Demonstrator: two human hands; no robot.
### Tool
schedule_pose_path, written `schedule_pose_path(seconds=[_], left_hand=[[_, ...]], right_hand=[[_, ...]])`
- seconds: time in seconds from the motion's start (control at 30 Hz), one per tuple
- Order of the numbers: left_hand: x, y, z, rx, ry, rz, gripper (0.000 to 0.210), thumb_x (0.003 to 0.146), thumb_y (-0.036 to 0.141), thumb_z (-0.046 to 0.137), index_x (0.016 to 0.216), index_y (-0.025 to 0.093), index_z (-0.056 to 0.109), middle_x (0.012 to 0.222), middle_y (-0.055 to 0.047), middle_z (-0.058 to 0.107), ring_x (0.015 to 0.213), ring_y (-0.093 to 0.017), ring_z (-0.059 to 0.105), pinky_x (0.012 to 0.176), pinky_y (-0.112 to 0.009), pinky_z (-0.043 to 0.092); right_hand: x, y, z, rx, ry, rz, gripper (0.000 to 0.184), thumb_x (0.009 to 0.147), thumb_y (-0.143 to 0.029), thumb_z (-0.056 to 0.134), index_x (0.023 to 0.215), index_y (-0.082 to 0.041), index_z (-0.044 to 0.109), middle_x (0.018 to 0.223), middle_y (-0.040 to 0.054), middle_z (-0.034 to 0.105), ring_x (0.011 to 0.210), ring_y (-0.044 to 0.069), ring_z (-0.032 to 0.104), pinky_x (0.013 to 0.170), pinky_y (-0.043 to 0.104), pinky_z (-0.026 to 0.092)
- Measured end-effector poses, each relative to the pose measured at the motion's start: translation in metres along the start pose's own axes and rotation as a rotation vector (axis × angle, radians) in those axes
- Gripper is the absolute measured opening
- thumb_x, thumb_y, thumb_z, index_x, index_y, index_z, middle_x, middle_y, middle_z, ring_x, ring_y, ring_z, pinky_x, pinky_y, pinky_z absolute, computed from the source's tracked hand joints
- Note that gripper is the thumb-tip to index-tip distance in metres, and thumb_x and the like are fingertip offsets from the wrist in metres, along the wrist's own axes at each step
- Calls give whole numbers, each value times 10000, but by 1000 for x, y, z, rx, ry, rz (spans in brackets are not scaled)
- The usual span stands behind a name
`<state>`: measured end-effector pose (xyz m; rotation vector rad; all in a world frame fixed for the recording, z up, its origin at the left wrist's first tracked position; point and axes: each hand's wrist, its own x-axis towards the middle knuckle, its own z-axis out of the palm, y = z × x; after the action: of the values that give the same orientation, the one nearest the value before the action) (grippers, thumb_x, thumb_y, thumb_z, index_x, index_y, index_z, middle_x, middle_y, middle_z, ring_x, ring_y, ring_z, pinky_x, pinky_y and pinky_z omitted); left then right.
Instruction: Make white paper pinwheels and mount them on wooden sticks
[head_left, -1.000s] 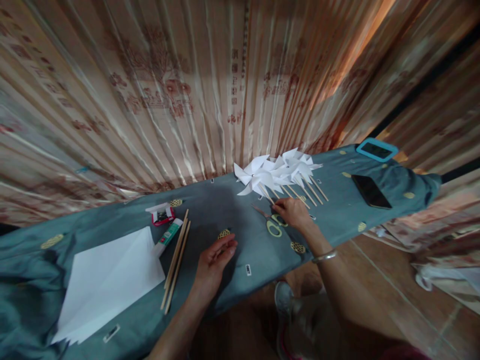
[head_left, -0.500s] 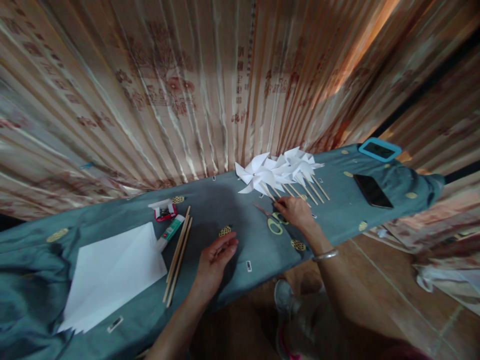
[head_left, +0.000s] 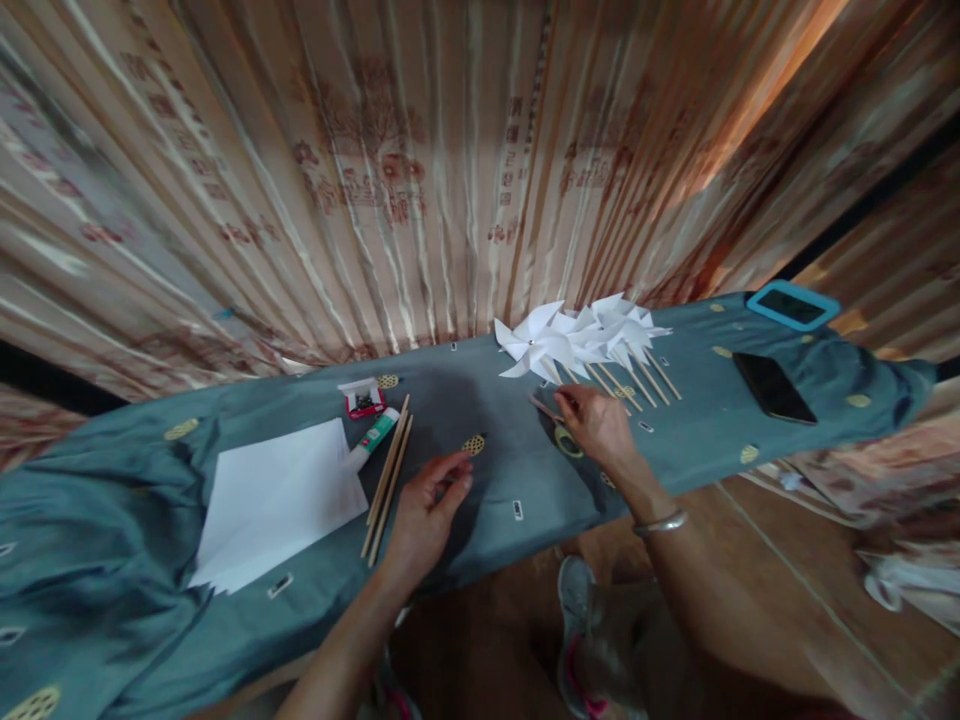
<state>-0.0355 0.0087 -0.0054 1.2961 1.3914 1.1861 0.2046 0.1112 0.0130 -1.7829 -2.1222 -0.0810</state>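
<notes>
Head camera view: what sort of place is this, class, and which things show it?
Probably a room, perhaps at home, used as a craft corner: patterned curtains hang behind a cloth-covered table, where white paper pinwheels and a stack of paper lie.

On the green cloth [head_left: 705, 425], a black phone [head_left: 774, 387] lies near a blue-framed device [head_left: 792, 305], with a patterned curtain [head_left: 465, 200] behind.

1 pair of scissors [head_left: 561, 431], 1 glue stick [head_left: 377, 436], 1 phone [head_left: 774, 388], 1 red box [head_left: 366, 404]
</notes>
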Motion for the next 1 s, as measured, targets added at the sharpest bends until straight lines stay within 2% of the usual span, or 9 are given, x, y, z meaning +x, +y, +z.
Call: schedule_pose_path(seconds=[0.13,0.23,0.4,0.5,0.57,0.63,0.8,1.0], left_hand=[[-4,0,-13,85,25,77,247,799,314,615,995,221,734,930,-46,724,874,-186,667,798,-314,517],[-4,1,-30,155,68,135,205,797,319,613,912,224,755,903,-45,723,855,-183,668,796,-307,521],[-5,-2,-81,306,187,171,213,793,362,600,806,216,755,845,-37,737,803,-181,679,777,-292,533],[-8,-11,-118,477,247,149,248,788,424,596,784,224,744,827,-30,736,775,-183,679,727,-283,538],[-10,-19,-138,604,261,141,268,765,458,619,817,227,745,849,-38,732,762,-195,676,759,-319,550],[-14,-28,-152,723,265,164,301,722,448,667,890,213,752,952,-78,727,903,-246,673,864,-381,546],[-25,-43,-163,898,140,209,406,648,356,752,1019,192,739,1156,-117,694,1192,-336,556,1039,-486,462],[-31,-48,-169,909,96,168,375,722,340,676,1056,177,725,1210,-128,675,1185,-316,583,1049,-498,456]], right_hand=[[-10,-34,11,100,-39,-139,238,945,-242,486,1020,-163,698,907,104,742,837,224,678,736,288,457],[-22,-63,21,210,-103,-292,229,951,-220,482,1022,-156,690,940,102,737,871,226,667,791,311,478],[-43,-99,34,377,-159,-517,205,963,-187,464,991,-173,667,977,84,721,915,218,634,832,331,492],[-49,-111,38,413,-181,-563,197,963,-183,475,911,-179,664,914,72,718,873,202,635,818,322,491],[-51,-116,38,430,-195,-570,183,961,-190,492,893,-179,662,890,64,718,860,195,638,814,316,487],[-52,-121,38,447,-204,-571,171,959,-197,504,891,-178,660,888,59,722,854,192,640,808,313,483],[-52,-129,40,476,-208,-575,161,957,-202,511,904,-173,661,916,63,725,869,196,643,809,313,483],[-52,-134,44,501,-210,-585,153,949,-194,523,911,-174,670,925,61,730,878,193,648,827,313,483]])
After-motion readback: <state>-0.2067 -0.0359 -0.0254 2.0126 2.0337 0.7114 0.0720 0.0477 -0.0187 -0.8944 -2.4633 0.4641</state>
